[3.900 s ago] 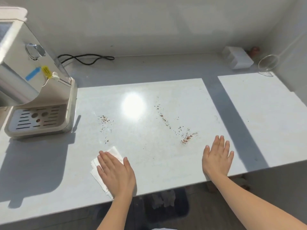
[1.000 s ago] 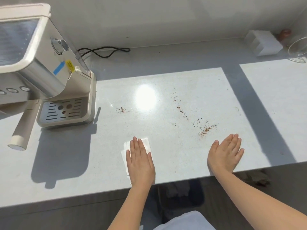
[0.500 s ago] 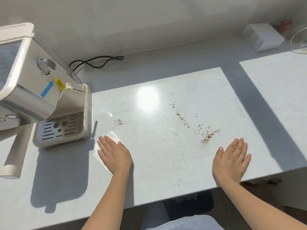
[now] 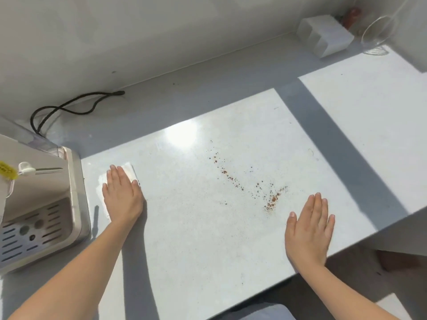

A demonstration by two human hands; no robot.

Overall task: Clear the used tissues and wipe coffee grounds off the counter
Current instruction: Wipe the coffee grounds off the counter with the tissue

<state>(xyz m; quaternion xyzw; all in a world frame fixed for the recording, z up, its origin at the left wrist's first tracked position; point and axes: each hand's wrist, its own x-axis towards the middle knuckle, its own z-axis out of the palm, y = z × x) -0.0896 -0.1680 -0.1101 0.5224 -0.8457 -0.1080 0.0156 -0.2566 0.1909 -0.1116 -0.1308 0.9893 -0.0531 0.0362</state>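
My left hand (image 4: 121,196) lies flat, palm down, on a white tissue (image 4: 128,170) on the white counter (image 4: 184,239), close beside the coffee machine. Only the tissue's far and left edges show past my fingers. A trail of brown coffee grounds (image 4: 272,199) runs diagonally across the middle of the counter. My right hand (image 4: 308,227) rests flat with fingers together near the front edge, just right of the thickest patch of grounds, holding nothing.
A coffee machine (image 4: 41,209) with a slotted drip tray stands at the left. Its black cord (image 4: 69,107) loops along the back wall. A white box (image 4: 323,36) and a clear glass bowl (image 4: 379,31) sit in the far right corner. The counter's front edge runs below my right wrist.
My left hand has slid the tissue away from the front edge and up beside the machine, over the small left patch of grounds, which no longer shows. My right hand has stayed put.
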